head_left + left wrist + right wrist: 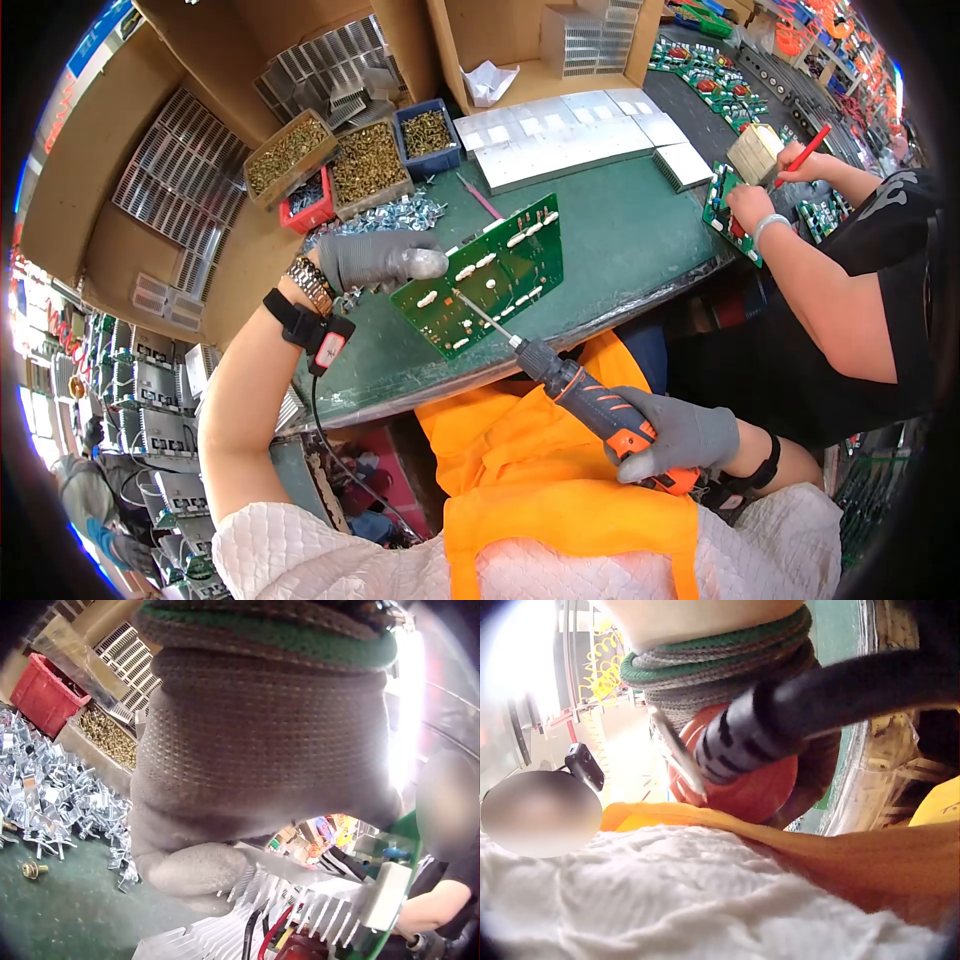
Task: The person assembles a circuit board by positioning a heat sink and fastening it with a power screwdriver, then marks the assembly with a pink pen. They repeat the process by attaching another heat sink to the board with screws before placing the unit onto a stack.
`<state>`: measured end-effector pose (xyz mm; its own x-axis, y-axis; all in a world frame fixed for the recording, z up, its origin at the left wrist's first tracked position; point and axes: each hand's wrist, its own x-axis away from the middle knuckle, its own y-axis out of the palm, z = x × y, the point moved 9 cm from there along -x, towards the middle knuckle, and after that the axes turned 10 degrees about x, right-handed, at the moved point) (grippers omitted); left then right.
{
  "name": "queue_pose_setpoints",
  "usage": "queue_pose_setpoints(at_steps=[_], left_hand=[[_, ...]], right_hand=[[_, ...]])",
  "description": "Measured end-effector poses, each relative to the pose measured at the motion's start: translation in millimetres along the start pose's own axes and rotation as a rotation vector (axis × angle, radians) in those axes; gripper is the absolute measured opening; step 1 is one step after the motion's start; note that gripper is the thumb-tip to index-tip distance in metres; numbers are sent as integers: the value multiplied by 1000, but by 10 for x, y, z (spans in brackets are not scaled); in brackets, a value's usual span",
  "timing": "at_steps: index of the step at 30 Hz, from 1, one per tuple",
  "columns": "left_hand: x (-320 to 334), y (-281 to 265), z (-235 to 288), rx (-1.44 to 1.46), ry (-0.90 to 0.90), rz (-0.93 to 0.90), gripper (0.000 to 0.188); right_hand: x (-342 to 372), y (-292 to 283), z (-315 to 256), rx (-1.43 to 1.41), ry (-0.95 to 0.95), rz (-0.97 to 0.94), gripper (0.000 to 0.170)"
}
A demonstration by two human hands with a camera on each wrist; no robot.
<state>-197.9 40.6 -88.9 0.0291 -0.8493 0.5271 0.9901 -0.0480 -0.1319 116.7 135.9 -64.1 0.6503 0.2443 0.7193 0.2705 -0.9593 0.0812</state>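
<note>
My gloved left hand [385,260] grips a green circuit board [520,265] at its far left edge and holds it tilted up over the bench, solder side toward me. In the left wrist view, a finned metal heat sink [274,889] lies under the thumb on the board's other side, with red and black wires beside it. My gloved right hand [685,435] is wrapped round an orange and black power screwdriver [585,400]. The long bit [485,315] reaches up to the left, its tip right at the board's face. In the right wrist view the screwdriver's thick black cord [855,694] shows.
Bins of brass-coloured screws [370,165], a red bin [308,203] and loose metal clips [395,215] lie behind my left hand. Flat metal plates [560,145] and cardboard boxes [90,160] of heat sinks stand farther back. At right another person's hand [750,207] works on a board.
</note>
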Motion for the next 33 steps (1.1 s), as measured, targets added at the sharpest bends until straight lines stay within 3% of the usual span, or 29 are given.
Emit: queue_pose_setpoints(at_steps=[2, 3, 11, 13, 20, 23, 25, 28, 30, 33], left_hand=[[-27, 8, 67, -22, 69, -28, 58], [12, 54, 176, -26, 64, -29, 56], [-77, -40, 45, -92, 24, -43, 62], [-99, -41, -23, -62, 46, -54, 64], [39, 61, 126, -60, 26, -80, 76], [46, 80, 158, -129, 56, -108, 76], [51, 68, 137, -136, 73, -108, 76], [44, 5, -4, -98, 8, -96, 78], [13, 0, 1, -65, 90, -70, 76], [35, 12, -4, -50, 73, -59, 76]], right_hand=[[-3, 5, 20, 19, 12, 1, 86], [2, 7, 21, -9, 4, 4, 87], [2, 4, 16, 7, 5, 11, 87], [0, 17, -16, -87, -17, 15, 77], [2, 22, 3, -112, -1, 5, 77], [5, 19, -11, -68, 15, 7, 77], [15, 9, 0, -51, -3, -2, 86], [21, 21, -31, -49, 12, -2, 86], [24, 19, -20, -47, 13, -3, 86], [22, 0, 4, -41, 8, -5, 86]])
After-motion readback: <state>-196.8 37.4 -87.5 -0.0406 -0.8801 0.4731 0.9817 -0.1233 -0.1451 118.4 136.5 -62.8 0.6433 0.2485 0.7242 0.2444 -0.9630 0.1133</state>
